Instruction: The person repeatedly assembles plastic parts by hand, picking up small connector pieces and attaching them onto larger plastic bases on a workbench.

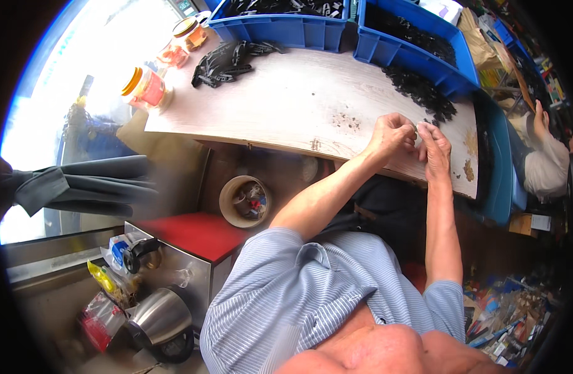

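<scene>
Close together over the near right part of the pale wooden table (280, 93), both my hands have their fingers pinched. My left hand (393, 134) is closed, its fingertips almost meeting those of my right hand (435, 149), which is closed too. Whatever they grip between the fingertips is too small to make out. Just beyond them lies a loose heap of small black parts (418, 92). A second pile, of longer black plastic pieces (227, 62), rests at the table's far left.
Two blue bins (280, 32) (411, 55) of black parts stand along the back. Jars with orange lids (146, 89) line the left edge. Below are a waste bucket (227, 202), a red-topped cabinet (196, 232) and a metal kettle (161, 316). Another person (545, 162) sits at the far right.
</scene>
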Available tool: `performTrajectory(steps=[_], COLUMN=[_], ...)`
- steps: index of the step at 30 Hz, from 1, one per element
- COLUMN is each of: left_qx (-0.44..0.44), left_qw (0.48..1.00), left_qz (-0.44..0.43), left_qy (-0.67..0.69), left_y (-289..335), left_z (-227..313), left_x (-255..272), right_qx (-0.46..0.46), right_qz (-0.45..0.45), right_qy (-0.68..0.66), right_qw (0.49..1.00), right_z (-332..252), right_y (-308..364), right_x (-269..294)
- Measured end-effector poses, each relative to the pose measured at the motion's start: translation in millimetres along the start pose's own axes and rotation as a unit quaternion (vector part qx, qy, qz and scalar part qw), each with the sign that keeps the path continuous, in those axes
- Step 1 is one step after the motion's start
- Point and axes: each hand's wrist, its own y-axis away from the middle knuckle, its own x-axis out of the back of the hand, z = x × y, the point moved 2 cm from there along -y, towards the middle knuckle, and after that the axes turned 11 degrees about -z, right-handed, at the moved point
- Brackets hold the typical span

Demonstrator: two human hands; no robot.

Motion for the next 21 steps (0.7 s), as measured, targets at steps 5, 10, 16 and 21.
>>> performTrajectory(steps=[5, 10, 16, 21], left_qx=[0.003, -0.159, -0.278, -0.188], left_qw=[1.0, 0.873, 0.439, 0.41], left_qz=[-0.021, 0.121, 0.422, 0.41], left_qy=[-0.006, -0.445, -0.743, -0.793], left_y=[10.2, 41.7, 85.8, 92.5], left_z=[3.3, 39.6, 194.1, 213.9], left_x=[8.7, 57.2, 212.6, 258.8], right_qx=[-0.007, -0.013, 0.016, 0.021], right_qz=[-0.036, -0.025, -0.019, 0.0], right_qy=[-0.009, -0.061, -0.078, -0.082], right_qw=[0.999, 0.998, 0.997, 0.996], right_z=[4.8, 3.8, 8.6, 9.9], right_y=[1.3, 6.3, 4.4, 2.0], right_x=[-3.3, -19.9, -21.1, -21.2])
